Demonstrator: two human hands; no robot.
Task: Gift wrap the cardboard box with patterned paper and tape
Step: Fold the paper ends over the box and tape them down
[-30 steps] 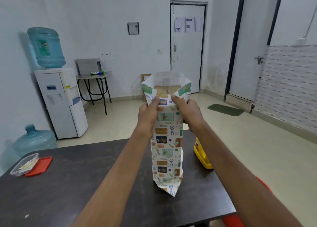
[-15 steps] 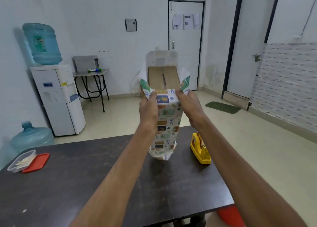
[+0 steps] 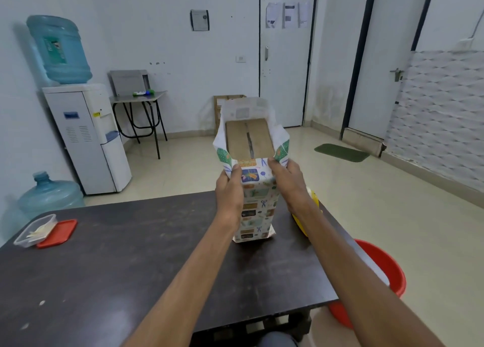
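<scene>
Cardboard box (image 3: 248,139) stands upright mid-frame; your left grip (image 3: 230,189) and right grip (image 3: 288,184) pinch the patterned paper (image 3: 258,205) at its top corners. Press the near flap down squarely.

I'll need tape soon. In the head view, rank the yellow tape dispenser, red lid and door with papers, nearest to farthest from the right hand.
1. Yellow tape dispenser, beside the right hand.
2. Red lid, table's left end.
3. Door with papers, back wall.

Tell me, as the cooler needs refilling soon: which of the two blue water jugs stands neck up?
The jug on the floor, left of the white dispenser; the other jug sits inverted atop it.
</scene>
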